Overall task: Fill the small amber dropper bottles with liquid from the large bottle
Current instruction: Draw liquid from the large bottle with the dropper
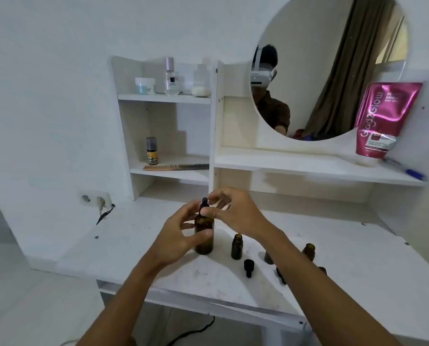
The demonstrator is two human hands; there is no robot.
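Observation:
The large amber bottle [204,239] stands upright on the white table [138,245]. My left hand [181,233] wraps around its body. My right hand [236,212] pinches the black dropper cap [204,204] on its neck. A small amber bottle [237,246] stands open just to the right. A loose black dropper cap [248,267] lies in front of it. Two more small amber bottles [309,251] show partly behind my right forearm, along with another dark cap [281,275].
White shelves [168,98] behind hold a comb [176,167], a small dark bottle [151,151] and cosmetics. A round mirror [328,68] and a pink pouch [383,118] stand at the right. A wall socket [96,199] sits at the left. The table's front edge is near.

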